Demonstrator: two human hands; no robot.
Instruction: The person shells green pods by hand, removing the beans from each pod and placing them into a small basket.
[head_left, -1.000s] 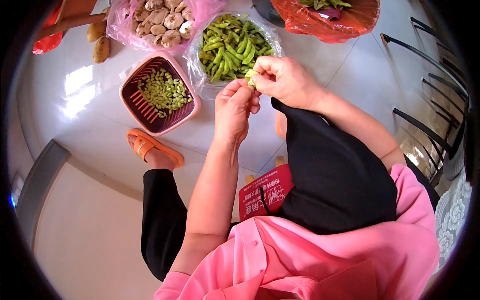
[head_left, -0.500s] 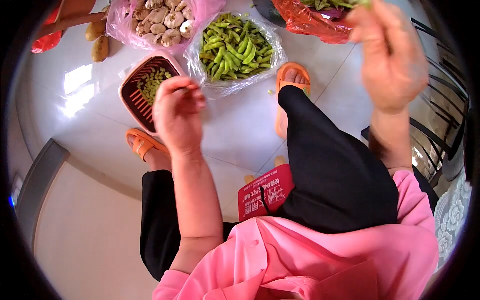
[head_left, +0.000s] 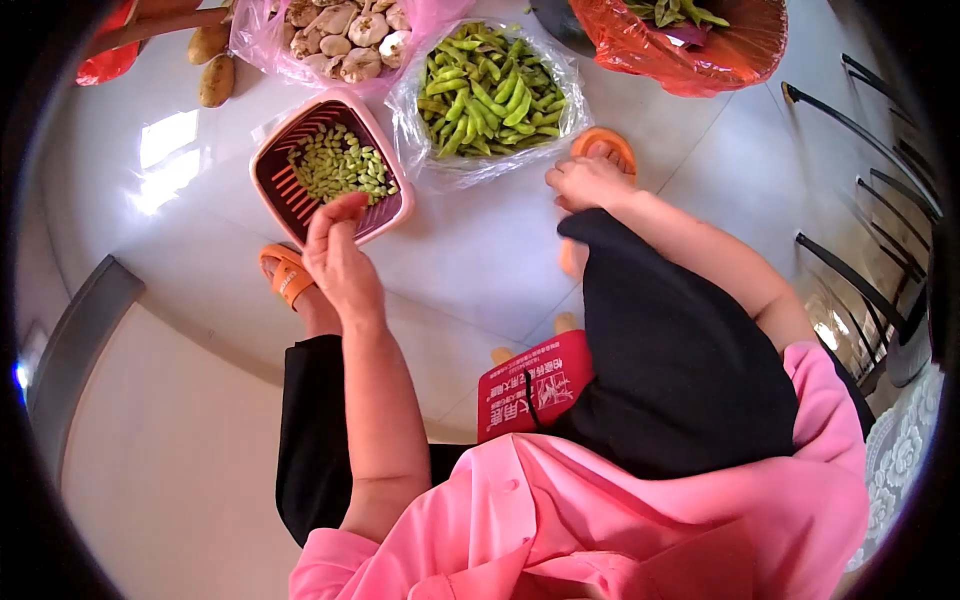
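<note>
My left hand (head_left: 340,255) hovers at the near rim of a pink slotted basket (head_left: 262,165) that holds shelled green beans (head_left: 340,165). Its fingers point toward the basket and nothing shows in them. My right hand (head_left: 585,180) is down by the white floor, just in front of a clear plastic bag of green bean pods (head_left: 490,90) and next to my orange sandal (head_left: 605,145). The fingers of that hand are curled, and what they hold, if anything, is hidden.
A pink bag of garlic bulbs (head_left: 340,30) and a red bag with pod shells (head_left: 700,40) lie behind. Two potatoes (head_left: 217,80) sit far left. A red printed packet (head_left: 530,385) lies under my knee. Black chair legs (head_left: 860,270) stand at right.
Both hands split a pod over the bag, then parted. The left went to the basket; the right swung up to the red bag and has come down to the floor by the sandal.
</note>
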